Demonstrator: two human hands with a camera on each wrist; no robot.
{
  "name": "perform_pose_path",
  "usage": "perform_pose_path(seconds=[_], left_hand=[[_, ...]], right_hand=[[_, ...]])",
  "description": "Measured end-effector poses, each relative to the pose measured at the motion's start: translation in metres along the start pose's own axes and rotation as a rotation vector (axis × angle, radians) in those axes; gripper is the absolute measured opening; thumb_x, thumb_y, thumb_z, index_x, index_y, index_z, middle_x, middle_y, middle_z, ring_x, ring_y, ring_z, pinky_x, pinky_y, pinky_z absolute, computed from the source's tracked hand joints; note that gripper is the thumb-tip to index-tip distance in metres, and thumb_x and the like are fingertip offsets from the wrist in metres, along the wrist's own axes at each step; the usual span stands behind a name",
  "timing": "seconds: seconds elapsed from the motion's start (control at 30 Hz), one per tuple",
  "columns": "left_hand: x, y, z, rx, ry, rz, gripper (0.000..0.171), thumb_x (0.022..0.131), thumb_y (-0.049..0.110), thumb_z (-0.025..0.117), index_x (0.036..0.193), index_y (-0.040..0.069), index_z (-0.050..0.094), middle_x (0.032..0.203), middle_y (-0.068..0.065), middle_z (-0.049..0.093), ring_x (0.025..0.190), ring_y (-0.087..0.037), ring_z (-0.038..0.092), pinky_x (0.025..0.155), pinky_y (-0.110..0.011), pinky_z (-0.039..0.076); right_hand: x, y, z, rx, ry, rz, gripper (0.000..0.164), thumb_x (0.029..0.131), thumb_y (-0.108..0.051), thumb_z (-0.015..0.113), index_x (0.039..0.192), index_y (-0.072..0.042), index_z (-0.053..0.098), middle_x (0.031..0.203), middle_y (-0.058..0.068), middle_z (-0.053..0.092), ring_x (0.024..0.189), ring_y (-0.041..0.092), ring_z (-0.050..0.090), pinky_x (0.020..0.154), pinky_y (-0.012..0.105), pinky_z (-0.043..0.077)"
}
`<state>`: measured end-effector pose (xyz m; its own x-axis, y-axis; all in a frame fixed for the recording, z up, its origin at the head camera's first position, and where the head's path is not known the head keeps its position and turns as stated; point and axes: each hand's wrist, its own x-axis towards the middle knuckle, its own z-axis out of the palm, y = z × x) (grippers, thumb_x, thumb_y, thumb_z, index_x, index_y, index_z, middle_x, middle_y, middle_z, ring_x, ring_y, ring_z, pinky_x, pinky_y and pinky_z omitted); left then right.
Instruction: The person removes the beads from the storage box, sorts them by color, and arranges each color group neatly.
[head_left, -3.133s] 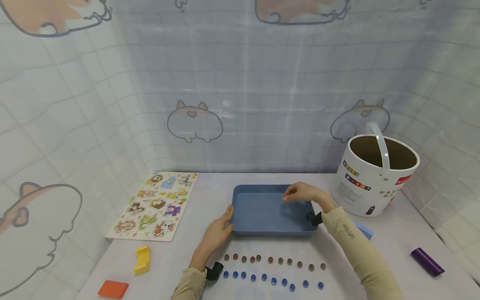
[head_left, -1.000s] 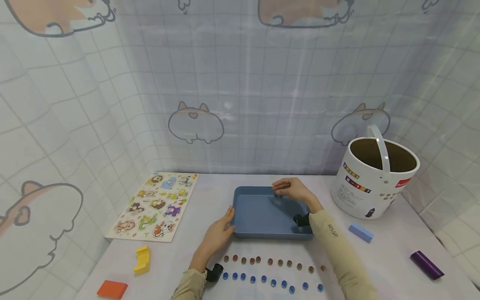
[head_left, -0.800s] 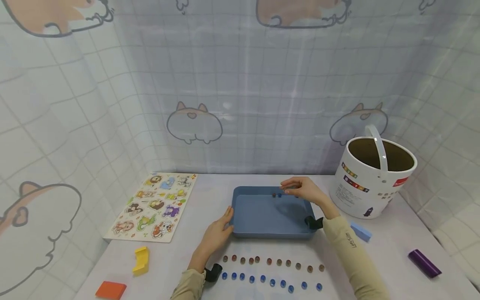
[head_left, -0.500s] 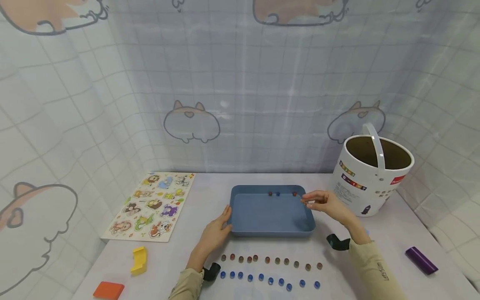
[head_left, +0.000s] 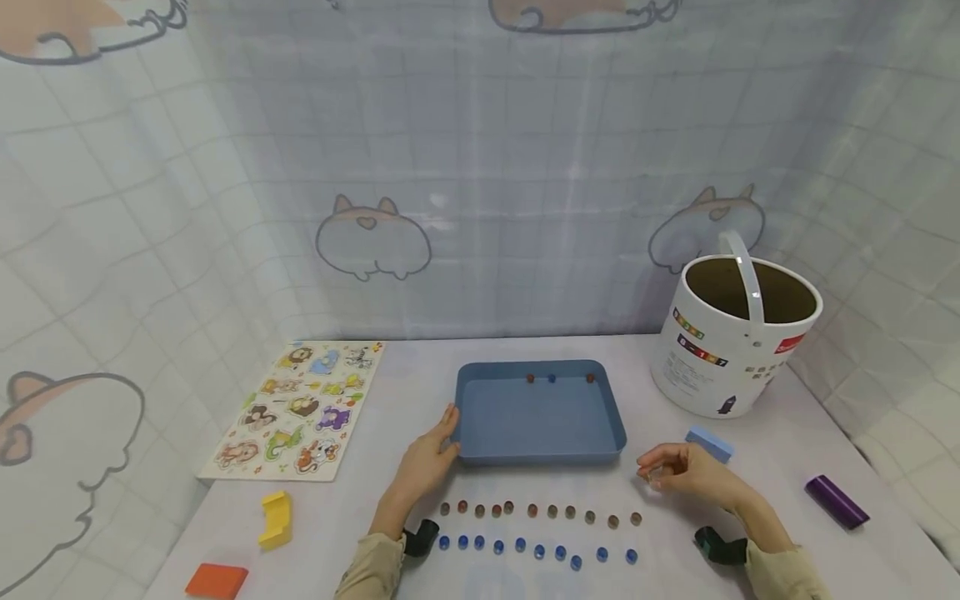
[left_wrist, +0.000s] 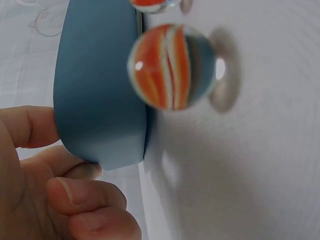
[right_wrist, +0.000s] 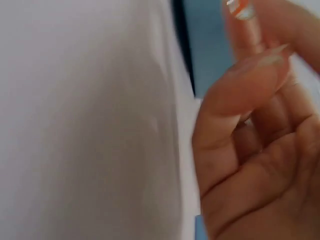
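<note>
My left hand (head_left: 425, 462) holds the front left corner of a blue-grey tray (head_left: 543, 457). In the left wrist view its thumb and fingers lie around that corner of the tray (left_wrist: 102, 85). My right hand (head_left: 693, 475) is right of the tray, above the table. Its bent fingers pinch a small orange-and-white glass marble (right_wrist: 240, 9), seen at the fingertips in the right wrist view. Inside the tray, along the far wall, lie a reddish marble (head_left: 530, 378), a blue marble (head_left: 552, 378) and another reddish marble (head_left: 590, 378).
In front of the tray lie a row of orange-brown marbles (head_left: 552, 511) and a nearer row of blue marbles (head_left: 539, 551). An animal puzzle board (head_left: 296, 408), yellow block (head_left: 277, 520) and orange block (head_left: 217, 581) are left. A white bucket (head_left: 731, 367), light blue block (head_left: 709, 444) and purple block (head_left: 837, 502) are right.
Three marbles have come into view in the tray, where none showed at first. My right hand has moved from over the tray to the right and nearer. My left hand stays at the tray.
</note>
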<state>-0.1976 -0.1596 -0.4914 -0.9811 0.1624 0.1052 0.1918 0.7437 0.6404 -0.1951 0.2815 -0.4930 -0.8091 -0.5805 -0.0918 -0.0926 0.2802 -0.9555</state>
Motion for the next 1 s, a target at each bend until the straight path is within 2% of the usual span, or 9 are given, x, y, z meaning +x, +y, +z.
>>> perform_pose_path(seconds=[0.23, 0.33, 0.57, 0.63, 0.77, 0.9, 0.93, 1.0], left_hand=[[0.0, -0.001, -0.001, -0.01, -0.003, -0.019, 0.059, 0.093, 0.016, 0.054, 0.148, 0.005, 0.036, 0.157, -0.008, 0.031, 0.141, -0.032, 0.037, 0.114, -0.05, 0.033], [0.0, 0.0, -0.001, -0.012, -0.005, -0.019, 0.059, 0.094, 0.016, 0.054, 0.148, 0.004, 0.035, 0.157, -0.009, 0.031, 0.142, -0.032, 0.037, 0.115, -0.05, 0.032], [0.0, 0.0, 0.001, -0.003, 0.0, -0.011, 0.058, 0.094, 0.016, 0.054, 0.148, 0.004, 0.036, 0.157, -0.01, 0.031, 0.141, -0.032, 0.037, 0.114, -0.05, 0.033], [0.0, 0.001, 0.001, -0.005, -0.001, -0.007, 0.058, 0.094, 0.015, 0.053, 0.148, 0.003, 0.036, 0.157, -0.01, 0.031, 0.141, -0.033, 0.037, 0.114, -0.051, 0.033], [-0.001, 0.001, 0.001, -0.01, -0.001, -0.006, 0.057, 0.094, 0.014, 0.053, 0.148, 0.002, 0.036, 0.157, -0.011, 0.031, 0.141, -0.034, 0.037, 0.114, -0.051, 0.033], [-0.001, 0.002, 0.001, -0.005, 0.006, 0.003, 0.057, 0.094, 0.014, 0.053, 0.147, 0.001, 0.037, 0.157, -0.012, 0.032, 0.141, -0.033, 0.037, 0.114, -0.051, 0.033], [-0.001, 0.001, 0.001, -0.004, 0.006, 0.003, 0.057, 0.094, 0.014, 0.053, 0.147, 0.001, 0.036, 0.157, -0.012, 0.032, 0.141, -0.033, 0.037, 0.114, -0.051, 0.033], [-0.001, 0.001, 0.001, -0.003, 0.008, 0.003, 0.058, 0.094, 0.014, 0.053, 0.147, 0.001, 0.036, 0.157, -0.012, 0.031, 0.141, -0.033, 0.037, 0.114, -0.051, 0.033]], right_hand=[[-0.005, 0.01, 0.01, -0.003, -0.184, -0.008, 0.033, 0.083, -0.005, 0.071, 0.11, 0.011, 0.063, 0.093, -0.009, 0.069, 0.069, -0.001, 0.052, 0.058, 0.017, 0.045], [-0.007, 0.008, 0.014, -0.011, -0.215, -0.006, 0.032, 0.081, -0.006, 0.072, 0.108, 0.009, 0.064, 0.091, -0.007, 0.068, 0.068, -0.002, 0.051, 0.057, 0.015, 0.043], [-0.008, -0.002, 0.022, -0.052, -0.186, 0.043, 0.033, 0.079, -0.005, 0.074, 0.109, 0.004, 0.065, 0.091, 0.005, 0.064, 0.071, 0.002, 0.052, 0.057, 0.018, 0.042], [-0.008, -0.005, 0.022, -0.095, -0.17, 0.044, 0.033, 0.078, -0.007, 0.075, 0.109, 0.001, 0.065, 0.091, 0.006, 0.064, 0.071, 0.002, 0.05, 0.057, 0.018, 0.039], [-0.005, -0.016, 0.015, -0.199, -0.097, -0.011, 0.032, 0.079, -0.01, 0.075, 0.109, -0.001, 0.066, 0.09, 0.012, 0.066, 0.069, 0.002, 0.047, 0.055, 0.021, 0.038], [0.007, -0.037, 0.0, -0.238, -0.028, -0.093, 0.032, 0.084, -0.008, 0.071, 0.111, 0.006, 0.064, 0.095, 0.022, 0.066, 0.069, 0.003, 0.048, 0.056, 0.022, 0.041], [0.013, -0.042, -0.004, -0.234, -0.019, -0.115, 0.032, 0.084, -0.007, 0.07, 0.112, 0.008, 0.062, 0.095, 0.022, 0.066, 0.068, 0.004, 0.048, 0.055, 0.023, 0.041], [0.027, -0.053, -0.01, -0.238, 0.007, -0.129, 0.033, 0.087, -0.009, 0.068, 0.113, 0.009, 0.061, 0.096, 0.013, 0.069, 0.07, 0.005, 0.05, 0.058, 0.022, 0.042]])
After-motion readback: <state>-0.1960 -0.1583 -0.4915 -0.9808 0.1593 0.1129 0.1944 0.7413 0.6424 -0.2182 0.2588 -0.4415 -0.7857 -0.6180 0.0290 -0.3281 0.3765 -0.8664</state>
